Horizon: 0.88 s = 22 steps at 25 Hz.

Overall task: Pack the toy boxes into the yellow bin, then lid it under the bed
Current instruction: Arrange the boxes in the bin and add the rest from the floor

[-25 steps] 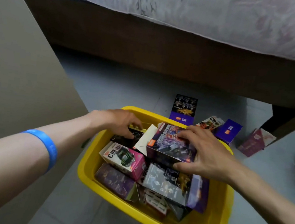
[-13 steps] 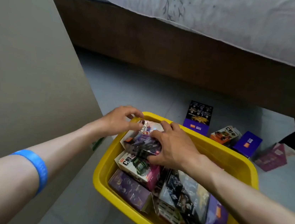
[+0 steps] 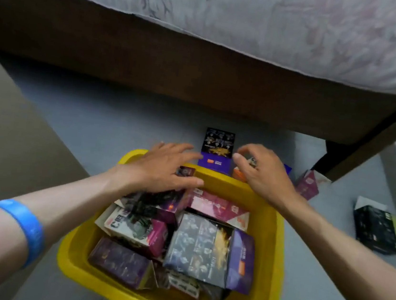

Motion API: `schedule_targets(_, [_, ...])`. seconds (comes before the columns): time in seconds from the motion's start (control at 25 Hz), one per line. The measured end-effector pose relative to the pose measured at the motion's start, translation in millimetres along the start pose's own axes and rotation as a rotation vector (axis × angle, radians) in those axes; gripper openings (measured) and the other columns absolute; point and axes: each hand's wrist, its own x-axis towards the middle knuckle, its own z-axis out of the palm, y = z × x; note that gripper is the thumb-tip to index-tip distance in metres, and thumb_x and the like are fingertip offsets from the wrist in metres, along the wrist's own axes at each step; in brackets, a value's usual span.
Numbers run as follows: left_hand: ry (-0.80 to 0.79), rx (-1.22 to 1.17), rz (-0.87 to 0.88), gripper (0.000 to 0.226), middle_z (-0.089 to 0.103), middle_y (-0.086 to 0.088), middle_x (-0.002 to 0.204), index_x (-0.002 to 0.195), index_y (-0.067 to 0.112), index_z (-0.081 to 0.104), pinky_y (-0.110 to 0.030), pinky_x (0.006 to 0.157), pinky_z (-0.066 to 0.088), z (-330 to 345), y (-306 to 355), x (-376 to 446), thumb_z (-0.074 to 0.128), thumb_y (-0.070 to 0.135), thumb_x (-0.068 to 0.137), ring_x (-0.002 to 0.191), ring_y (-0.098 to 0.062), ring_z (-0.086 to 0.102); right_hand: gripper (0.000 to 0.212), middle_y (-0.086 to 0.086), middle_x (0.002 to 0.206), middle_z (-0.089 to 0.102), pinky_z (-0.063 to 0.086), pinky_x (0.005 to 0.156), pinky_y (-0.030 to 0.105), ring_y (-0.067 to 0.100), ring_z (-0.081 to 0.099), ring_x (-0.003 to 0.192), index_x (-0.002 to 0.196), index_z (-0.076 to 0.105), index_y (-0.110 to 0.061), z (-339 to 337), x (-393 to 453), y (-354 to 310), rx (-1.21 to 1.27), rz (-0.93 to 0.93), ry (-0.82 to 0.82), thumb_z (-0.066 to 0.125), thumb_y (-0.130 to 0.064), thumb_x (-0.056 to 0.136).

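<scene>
The yellow bin [image 3: 277, 234] sits on the floor in front of the bed and holds several toy boxes, among them a dark one with a purple side [image 3: 207, 248] and a pink one [image 3: 217, 206]. My left hand [image 3: 162, 168] lies flat, fingers spread, on a dark purple box [image 3: 158, 202] at the bin's far left corner. My right hand [image 3: 261, 172] hovers past the bin's far rim, fingers loosely curled over an orange box [image 3: 239, 174] on the floor. A black and purple box [image 3: 218, 150] lies on the floor between the hands.
The brown bed frame [image 3: 176, 77] with a pale sheet spans the back, its leg [image 3: 336, 154] at right. A magenta box [image 3: 308, 186] and a black box [image 3: 376, 231] lie on the grey floor at right. A beige panel [image 3: 6, 138] stands on the left.
My right hand left the box it was pressing in the bin and moved out past the far rim toward the floor boxes. My left hand now lies flat on that box.
</scene>
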Motion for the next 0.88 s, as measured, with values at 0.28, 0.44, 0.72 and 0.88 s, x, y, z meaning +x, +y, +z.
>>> schedule_targets(0.28, [0.162, 0.03, -0.09, 0.073, 0.025, -0.002, 0.161, 0.15, 0.032, 0.03, -0.051, 0.118, 0.01, 57.2, 73.6, 12.9, 0.026, 0.072, 0.09, 0.147, -0.023, 0.017, 0.031, 0.004, 0.113, 0.069, 0.046, 0.077, 0.033, 0.021, 0.059, 0.1, 0.116, 0.064, -0.019, 3.3, -39.8, 59.2, -0.153, 0.061, 0.057, 0.052, -0.041, 0.097])
schedule_targets(0.44, [0.388, -0.371, -0.071, 0.053, 0.038, -0.003, 0.152, 0.138, 0.025, 0.05, -0.032, 0.111, 0.024, 27.1, 67.2, 24.5, 0.042, 0.05, 0.091, 0.14, -0.019, 0.031, 0.071, -0.004, 0.144, 0.052, 0.041, 0.103, 0.038, 0.016, 0.047, 0.127, 0.142, 0.042, -0.029, 17.0, -56.1, 4.7, 0.067, -0.258, -0.263, 0.05, -0.071, 0.086])
schedule_targets(0.72, [0.032, -0.141, -0.178, 0.072, -0.016, 0.012, 0.163, 0.153, 0.046, 0.008, -0.046, 0.121, -0.004, 71.8, 44.2, -35.2, 0.017, 0.077, 0.089, 0.146, -0.007, -0.024, 0.084, 0.003, 0.162, 0.028, 0.029, 0.115, 0.044, 0.025, 0.029, 0.145, 0.144, 0.035, -0.022, 23.2, -73.7, -13.8, -0.283, -0.263, -0.443, 0.056, -0.072, 0.079])
schedule_targets(0.88, [-0.11, -0.239, -0.007, 0.078, -0.024, 0.026, 0.158, 0.145, 0.061, -0.002, -0.049, 0.117, 0.023, 70.8, 55.3, -35.2, 0.029, 0.088, 0.079, 0.15, -0.011, 0.001, 0.081, -0.005, 0.143, 0.04, 0.041, 0.097, 0.036, 0.021, 0.036, 0.126, 0.129, 0.036, -0.032, 4.0, -94.5, 8.8, -0.295, -0.144, -0.5, 0.068, -0.072, 0.065])
